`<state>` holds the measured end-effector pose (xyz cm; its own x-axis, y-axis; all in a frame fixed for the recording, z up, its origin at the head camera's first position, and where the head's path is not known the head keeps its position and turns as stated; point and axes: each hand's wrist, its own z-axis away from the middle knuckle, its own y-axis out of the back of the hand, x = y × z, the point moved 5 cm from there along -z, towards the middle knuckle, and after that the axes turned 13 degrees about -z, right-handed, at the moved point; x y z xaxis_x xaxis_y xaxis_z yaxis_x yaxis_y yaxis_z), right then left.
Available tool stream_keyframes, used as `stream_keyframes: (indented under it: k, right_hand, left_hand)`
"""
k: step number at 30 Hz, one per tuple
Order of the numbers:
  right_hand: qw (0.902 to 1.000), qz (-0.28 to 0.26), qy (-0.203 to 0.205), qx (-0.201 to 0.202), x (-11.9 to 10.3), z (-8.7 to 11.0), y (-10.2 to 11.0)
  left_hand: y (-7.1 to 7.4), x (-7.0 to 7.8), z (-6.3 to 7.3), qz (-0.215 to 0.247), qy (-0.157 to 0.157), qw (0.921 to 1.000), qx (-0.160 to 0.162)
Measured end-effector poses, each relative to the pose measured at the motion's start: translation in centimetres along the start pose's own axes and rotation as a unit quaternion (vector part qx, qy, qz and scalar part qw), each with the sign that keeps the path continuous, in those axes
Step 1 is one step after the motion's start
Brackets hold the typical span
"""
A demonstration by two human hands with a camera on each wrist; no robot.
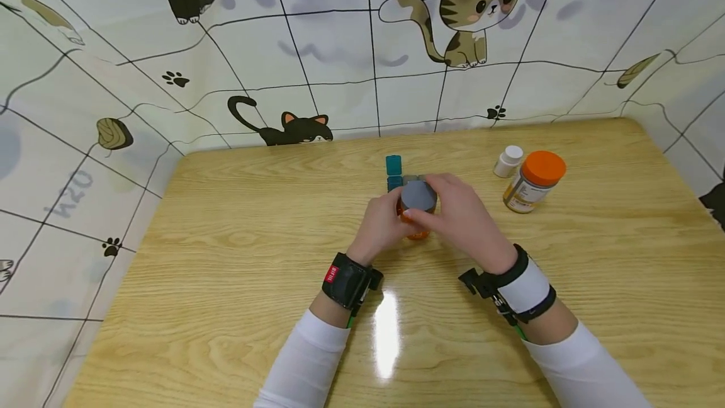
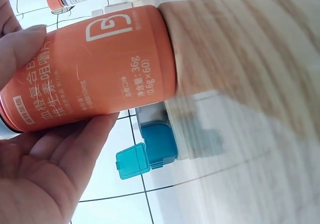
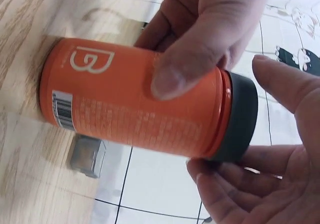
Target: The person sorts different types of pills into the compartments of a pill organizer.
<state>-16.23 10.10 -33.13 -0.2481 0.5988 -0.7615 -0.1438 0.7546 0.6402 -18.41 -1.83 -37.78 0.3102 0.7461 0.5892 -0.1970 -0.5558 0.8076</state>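
An orange supplement bottle (image 2: 105, 79) with a dark grey cap (image 1: 418, 196) stands upright on the table. My left hand (image 1: 379, 222) grips its body, thumb on one side and fingers round the other. At the top, my right hand (image 1: 467, 222) has its thumb and fingers about the cap; in the right wrist view the fingers (image 3: 220, 184) meet the cap's lower edge and the thumb is close by its rim. Behind the bottle lies a pill organizer (image 1: 393, 165) with teal and grey compartments, partly hidden by the hands. One teal lid (image 2: 133, 161) is flipped up.
To the right stand a small white bottle (image 1: 508, 161) and a larger bottle with an orange lid (image 1: 535, 181). The wooden table (image 1: 255, 257) meets a cat-patterned cloth wall (image 1: 340, 49) at the back and sides.
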Motion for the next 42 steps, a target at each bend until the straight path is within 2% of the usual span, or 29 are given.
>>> stream_keyframes:
  k: [4, 12, 18, 23, 28, 33, 38, 42]
  right_hand:
    - [0.9995, 0.009, -0.023, 0.017, -0.1, -0.1, -0.7]
    - [0.9985, -0.002, -0.017, 0.052, 0.3, -0.1, -1.1]
    - [0.9986, 0.000, -0.004, 0.053, 0.3, -0.3, -0.9]
    - [0.9991, -0.004, 0.017, 0.039, 0.4, -0.5, -0.7]
    - [0.9991, -0.020, 0.038, -0.003, 0.7, -0.9, -0.4]
    - [0.9943, -0.031, 0.072, -0.073, 1.0, -1.2, 0.4]
    - [0.9794, -0.061, 0.110, -0.159, 1.7, -1.9, 1.0]
    - [0.9649, -0.097, 0.110, -0.218, 2.4, -2.5, 0.9]
  left_hand:
    - [-0.1, -0.2, 0.0, -0.004, -0.001, 1.0000, 0.004]
    - [-0.2, -0.3, -0.1, 0.001, 0.005, 1.0000, -0.007]
    - [-0.2, -0.4, -0.4, -0.006, -0.005, 1.0000, -0.006]
    - [-0.2, -0.5, -0.4, -0.007, -0.010, 0.9999, -0.008]
    - [-0.2, -0.6, -0.4, 0.002, -0.014, 0.9998, -0.013]
    - [-0.2, -0.6, -0.4, 0.004, -0.019, 0.9996, -0.021]
    - [-0.3, -0.6, -0.4, 0.003, -0.021, 0.9994, -0.026]
    - [-0.3, -0.5, -0.4, 0.013, -0.021, 0.9993, -0.029]
